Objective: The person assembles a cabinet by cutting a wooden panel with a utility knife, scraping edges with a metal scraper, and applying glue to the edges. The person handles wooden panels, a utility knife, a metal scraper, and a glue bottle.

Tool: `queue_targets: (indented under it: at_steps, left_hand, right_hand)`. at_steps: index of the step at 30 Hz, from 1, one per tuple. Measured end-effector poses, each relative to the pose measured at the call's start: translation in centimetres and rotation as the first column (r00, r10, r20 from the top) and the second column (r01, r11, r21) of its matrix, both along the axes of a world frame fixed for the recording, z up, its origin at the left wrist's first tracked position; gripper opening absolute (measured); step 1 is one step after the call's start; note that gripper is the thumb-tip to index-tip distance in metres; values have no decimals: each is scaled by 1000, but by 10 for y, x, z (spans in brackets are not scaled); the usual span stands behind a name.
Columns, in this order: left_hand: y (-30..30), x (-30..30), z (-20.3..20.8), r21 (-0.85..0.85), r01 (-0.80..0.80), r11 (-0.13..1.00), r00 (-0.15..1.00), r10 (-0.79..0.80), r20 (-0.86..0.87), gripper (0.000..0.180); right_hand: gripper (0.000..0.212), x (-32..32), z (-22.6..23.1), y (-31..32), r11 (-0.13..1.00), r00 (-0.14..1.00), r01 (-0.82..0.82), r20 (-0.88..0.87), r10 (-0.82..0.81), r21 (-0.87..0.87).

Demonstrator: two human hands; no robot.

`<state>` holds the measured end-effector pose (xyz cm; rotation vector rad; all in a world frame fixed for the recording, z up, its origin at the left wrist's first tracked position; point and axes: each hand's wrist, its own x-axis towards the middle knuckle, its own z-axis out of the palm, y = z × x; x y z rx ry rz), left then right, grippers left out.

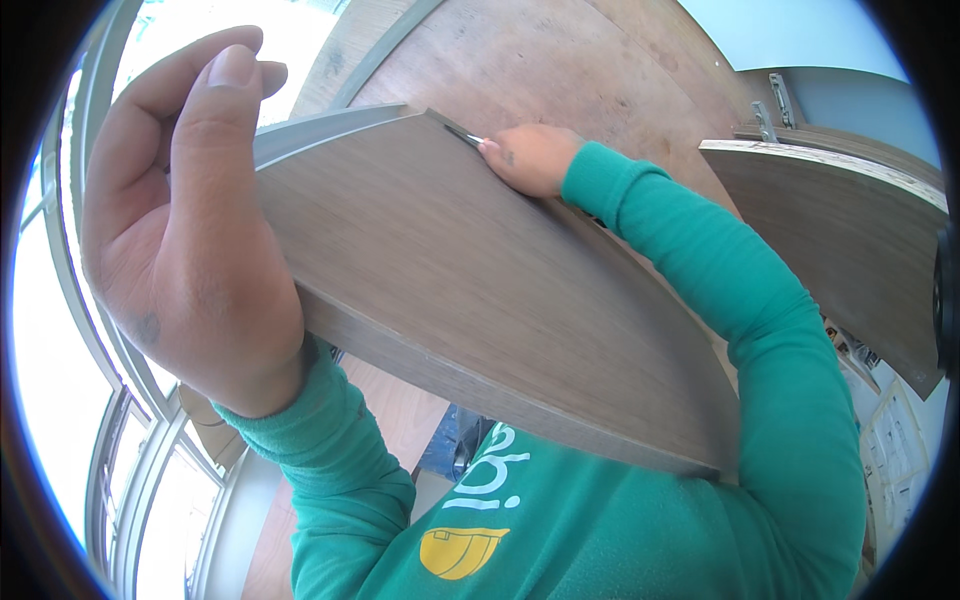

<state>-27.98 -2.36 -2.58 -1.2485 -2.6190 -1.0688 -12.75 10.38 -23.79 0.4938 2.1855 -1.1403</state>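
A grey-brown wood-grain panel stands tilted in front of me, its lower edge against my chest. At its far corner my right hand is closed on a slim tool with a thin metal blade. The blade lies along the panel's edge; the tool's handle is hidden in the hand. Close to the camera, my left hand is raised beside the panel's left edge. Its fingers are curled and the thumb lies against them. Whatever may be between those fingertips is hidden.
A brown wooden surface spreads beyond the panel. At right, another dark wood-grain panel has a pale edge, with metal hinges just beyond it. White-framed windows line the left. A blue object shows below the panel.
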Motion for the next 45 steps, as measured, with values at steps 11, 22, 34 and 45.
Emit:
queue_targets:
  at_steps: [11,22,34,45]
  left_hand:
    - [-3,1,0,-73,-43,996,994,35,-100,33]
    - [-10,4,2,-100,-117,988,992,111,-65,34]
    - [-17,7,4,-117,-214,970,975,220,38,38]
    - [-26,14,5,-131,-308,942,949,314,25,38]
  right_hand:
    - [50,129,7,-11,994,992,92,76,-97,62]
    - [48,311,42,7,970,933,237,291,-213,-51]
    - [48,339,28,2,863,867,482,223,-445,-150]
    - [18,310,-7,-4,858,868,496,98,-486,-135]
